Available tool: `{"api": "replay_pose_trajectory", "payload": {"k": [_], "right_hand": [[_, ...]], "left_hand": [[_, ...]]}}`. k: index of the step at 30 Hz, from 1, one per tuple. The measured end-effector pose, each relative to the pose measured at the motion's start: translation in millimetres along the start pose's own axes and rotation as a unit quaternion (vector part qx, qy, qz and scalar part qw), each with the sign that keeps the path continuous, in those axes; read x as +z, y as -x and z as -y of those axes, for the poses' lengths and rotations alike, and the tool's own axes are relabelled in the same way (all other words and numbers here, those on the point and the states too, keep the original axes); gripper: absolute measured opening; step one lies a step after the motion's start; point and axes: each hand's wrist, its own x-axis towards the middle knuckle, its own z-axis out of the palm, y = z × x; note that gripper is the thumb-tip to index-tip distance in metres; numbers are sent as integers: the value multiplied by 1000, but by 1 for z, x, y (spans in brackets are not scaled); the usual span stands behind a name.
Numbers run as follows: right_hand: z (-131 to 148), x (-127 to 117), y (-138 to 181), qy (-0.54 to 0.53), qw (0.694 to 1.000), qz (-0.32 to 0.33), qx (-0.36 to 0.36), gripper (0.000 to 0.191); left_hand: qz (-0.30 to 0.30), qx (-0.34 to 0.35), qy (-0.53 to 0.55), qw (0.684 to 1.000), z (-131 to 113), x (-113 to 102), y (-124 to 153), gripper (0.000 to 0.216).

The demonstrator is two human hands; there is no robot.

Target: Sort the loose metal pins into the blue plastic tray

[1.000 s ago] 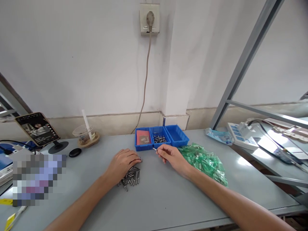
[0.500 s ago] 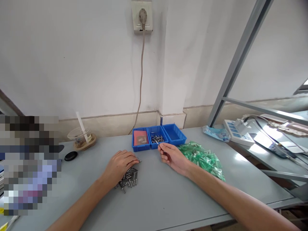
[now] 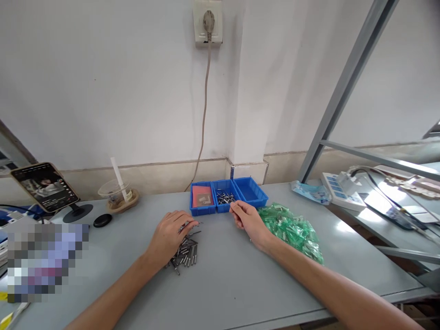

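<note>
Over a pile of metal screws [image 3: 187, 252] on the grey table lies my left hand [image 3: 171, 233], its thumb and fingertips pinched on one thin screw [image 3: 201, 223]. The palm hides part of the pile. My right hand [image 3: 250, 224] is closed with its fingertips together, right by the front edge of the middle blue bin [image 3: 222, 208]. What those fingers hold, if anything, is hidden. Inside that bin lie several loose screws [image 3: 226, 198].
A blue bin [image 3: 202, 211] with a red packet stands left of the middle one, an empty blue bin [image 3: 250, 192] right. Green plastic bags [image 3: 292, 229] lie beside my right forearm. Further left are a phone [image 3: 46, 188] on a stand, a black disc [image 3: 102, 220] and a lidded cup [image 3: 115, 190].
The screw that showed at my right fingertips no longer shows there. Both hands keep nearly the same places. The view has shifted slightly, and the phone now shows clearly.
</note>
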Motion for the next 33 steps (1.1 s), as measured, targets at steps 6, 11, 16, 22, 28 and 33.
{"api": "replay_pose_trajectory", "payload": {"k": [6, 11, 16, 22, 28, 33], "right_hand": [[-1, 3, 2, 70, 996, 34, -42, 40], [-2, 13, 17, 236, 954, 136, -128, 22], [-3, 17, 23, 244, 936, 212, -136, 17], [-2, 16, 21, 247, 937, 195, -151, 17], [-7, 11, 12, 130, 977, 141, -94, 16], [-12, 5, 3, 72, 989, 97, -86, 25]], "left_hand": [[13, -133, 104, 986, -10, -2, -2, 36], [59, -144, 160, 975, -17, 4, -1, 37], [87, -122, 175, 973, -25, 7, 3, 39], [87, -106, 173, 975, -24, 6, 4, 38], [27, -130, 125, 983, -13, 0, 0, 37], [-10, -157, 71, 985, -2, -1, -2, 40]]}}
